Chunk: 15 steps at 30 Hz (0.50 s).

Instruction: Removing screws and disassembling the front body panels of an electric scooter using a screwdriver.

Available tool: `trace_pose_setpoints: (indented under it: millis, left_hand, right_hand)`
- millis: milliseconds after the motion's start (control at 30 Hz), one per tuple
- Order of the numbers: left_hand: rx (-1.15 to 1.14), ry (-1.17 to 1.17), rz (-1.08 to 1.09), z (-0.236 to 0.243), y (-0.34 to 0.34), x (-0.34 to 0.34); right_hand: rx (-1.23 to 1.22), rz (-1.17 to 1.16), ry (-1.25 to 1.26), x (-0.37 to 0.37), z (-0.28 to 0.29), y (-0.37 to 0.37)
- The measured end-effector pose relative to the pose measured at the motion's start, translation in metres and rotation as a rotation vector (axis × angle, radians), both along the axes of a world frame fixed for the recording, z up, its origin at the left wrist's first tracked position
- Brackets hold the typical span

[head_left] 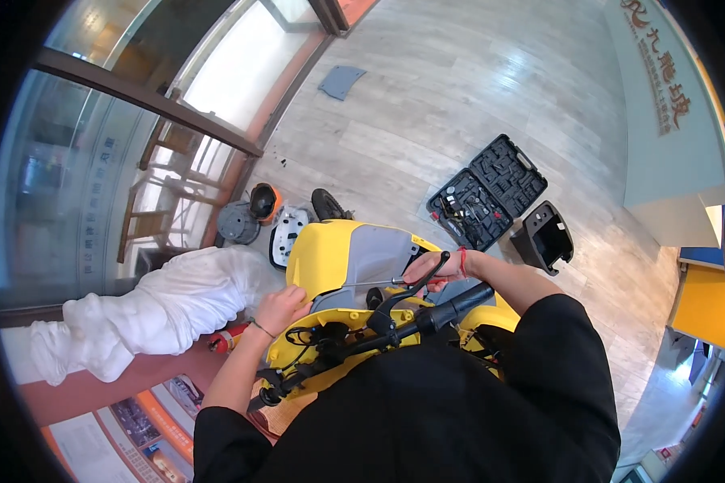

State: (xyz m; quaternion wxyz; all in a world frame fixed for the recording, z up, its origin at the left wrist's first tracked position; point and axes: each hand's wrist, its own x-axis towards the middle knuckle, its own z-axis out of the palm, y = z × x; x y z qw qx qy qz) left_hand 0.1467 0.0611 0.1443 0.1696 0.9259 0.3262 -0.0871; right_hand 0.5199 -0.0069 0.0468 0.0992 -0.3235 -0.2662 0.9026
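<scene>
My right hand is closed on a slim metal screwdriver, its shaft reaching left across the grey section of a yellow scooter's front body. My left hand has bent fingers at the left edge of that body, near the screwdriver's far end; what they hold, if anything, is hidden. Below both hands lie the black handlebar with its lever, cables and an opened yellow housing.
An open tool case and black bin lie on the wooden floor, with a grey panel farther off. Helmets, a white cloth and a red extinguisher are at left, beside glass. A counter stands right.
</scene>
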Motion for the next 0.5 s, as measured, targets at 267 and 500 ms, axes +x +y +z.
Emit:
trace_pose_setpoints:
  millis: [267,500]
  left_hand:
    - [0.03,0.027,-0.01,0.0,0.001,0.007]
    - [-0.032,0.013,0.069,-0.002,0.001,0.006]
  right_hand:
    - [-0.307,-0.169,0.216,-0.006,-0.017,-0.032]
    - [0.037,-0.357,0.133,-0.043,-0.036,-0.066]
